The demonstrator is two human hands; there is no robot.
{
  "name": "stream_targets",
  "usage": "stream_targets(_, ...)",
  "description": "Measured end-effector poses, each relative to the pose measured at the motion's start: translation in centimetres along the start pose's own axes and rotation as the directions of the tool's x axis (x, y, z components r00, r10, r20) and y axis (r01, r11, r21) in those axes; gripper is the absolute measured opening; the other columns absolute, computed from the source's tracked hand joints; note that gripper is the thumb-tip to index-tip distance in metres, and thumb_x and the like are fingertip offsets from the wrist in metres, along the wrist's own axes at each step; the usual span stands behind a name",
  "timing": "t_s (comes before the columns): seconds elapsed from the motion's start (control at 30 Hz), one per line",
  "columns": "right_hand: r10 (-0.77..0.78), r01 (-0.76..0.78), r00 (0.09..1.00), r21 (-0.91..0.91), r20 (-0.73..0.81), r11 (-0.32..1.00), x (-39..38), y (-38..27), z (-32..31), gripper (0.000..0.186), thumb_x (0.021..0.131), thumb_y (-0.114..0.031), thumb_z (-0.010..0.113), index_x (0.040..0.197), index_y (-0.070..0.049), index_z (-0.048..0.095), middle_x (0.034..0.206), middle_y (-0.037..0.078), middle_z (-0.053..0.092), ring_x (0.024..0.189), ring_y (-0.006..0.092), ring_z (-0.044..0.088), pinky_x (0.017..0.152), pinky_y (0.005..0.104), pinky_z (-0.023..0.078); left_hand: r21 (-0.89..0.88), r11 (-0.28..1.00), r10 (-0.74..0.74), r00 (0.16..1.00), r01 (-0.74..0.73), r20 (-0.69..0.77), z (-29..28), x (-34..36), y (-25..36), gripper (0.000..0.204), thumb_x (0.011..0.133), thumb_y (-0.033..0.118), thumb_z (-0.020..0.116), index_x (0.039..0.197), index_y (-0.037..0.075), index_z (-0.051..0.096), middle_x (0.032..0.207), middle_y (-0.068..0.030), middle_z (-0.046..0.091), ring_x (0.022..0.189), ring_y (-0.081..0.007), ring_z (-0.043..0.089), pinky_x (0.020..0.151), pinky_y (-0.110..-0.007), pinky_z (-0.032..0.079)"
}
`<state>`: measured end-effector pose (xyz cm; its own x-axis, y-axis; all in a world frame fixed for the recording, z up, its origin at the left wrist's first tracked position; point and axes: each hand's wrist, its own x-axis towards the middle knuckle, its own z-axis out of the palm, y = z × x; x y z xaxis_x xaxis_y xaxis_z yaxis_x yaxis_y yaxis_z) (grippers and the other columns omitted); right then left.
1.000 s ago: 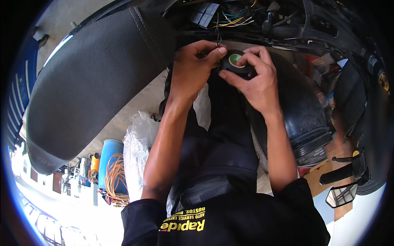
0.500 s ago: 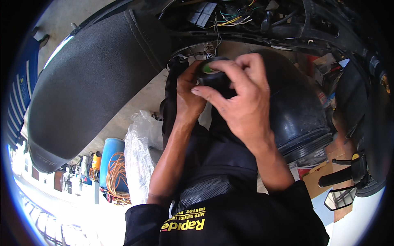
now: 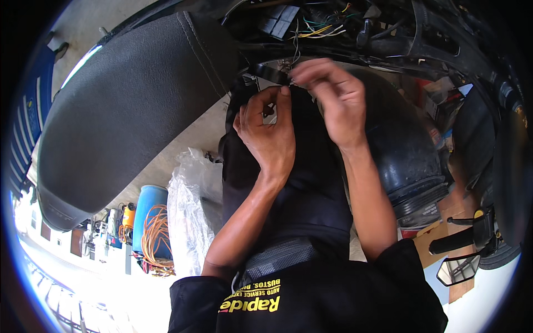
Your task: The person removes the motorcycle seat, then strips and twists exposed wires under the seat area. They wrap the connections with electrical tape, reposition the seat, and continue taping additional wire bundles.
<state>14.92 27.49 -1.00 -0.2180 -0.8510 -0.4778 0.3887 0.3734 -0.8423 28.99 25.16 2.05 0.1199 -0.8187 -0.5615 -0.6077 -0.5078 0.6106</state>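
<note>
My left hand (image 3: 266, 130) is raised over my lap, thumb and fingers bent into a pinch. At its fingertips is a shiny black band of tape (image 3: 269, 72), seen nearly edge-on; the roll's green core is not in sight. To the right, my right hand (image 3: 336, 102) is held with curled fingers, smeared by motion. Its fingertips come close to the tape's right end, and whatever they pinch is too blurred to make out. Loose coloured wires (image 3: 319, 30) hang in the dark open motorcycle body just beyond the hands.
A long black motorcycle seat (image 3: 133, 116) fills the left side. A big black drum-like container (image 3: 400, 150) stands close on my right. Clear plastic sheeting (image 3: 191, 194), a blue barrel (image 3: 147, 208) and a coiled orange hose (image 3: 158, 236) are at lower left. A handlebar mirror (image 3: 458, 270) is at lower right.
My left hand has turned and dropped slightly, its fingers now in a pinch. My right hand has pulled its thumb in and curled its fingers. The tape roll's green core has gone from sight.
</note>
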Motion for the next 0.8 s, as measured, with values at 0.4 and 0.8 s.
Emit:
stream_targets(0.4, 0.184, -0.236, 0.964, 0.298, 0.191, 0.925, 0.1, 2.5, -0.7, 0.022, 0.107, -0.012, 0.075, 0.127, -0.005, 0.068, 0.155, 0.010, 0.063, 0.139, 0.0217, 0.060, 0.121, 0.0424, 0.046, -0.049, 0.992, -0.100, 0.953, 0.119, 0.288, -4.6, 2.6, 4.0, 0.030, 0.109, 0.029, 0.075, 0.113, -0.001, 0.078, 0.094, -0.0032, 0.074, 0.095, -0.0117, 0.067, 0.079, -0.030, 0.051)
stream_targets(0.8, 0.145, -0.136, 0.989, -0.186, 0.036, 0.973, -0.3, -1.0, -2.0, 0.079, 0.080, -0.036, 0.102, 0.145, -0.006, 0.069, 0.125, 0.005, 0.071, 0.120, 0.0189, 0.070, 0.100, 0.0392, 0.058, -0.267, 0.935, -0.036, 0.810, 0.234, 0.585, -1.3, 6.3, 2.1, 0.025, 0.101, 0.023, 0.086, 0.115, 0.004, 0.078, 0.096, -0.0022, 0.078, 0.090, -0.0126, 0.071, 0.080, -0.030, 0.055)
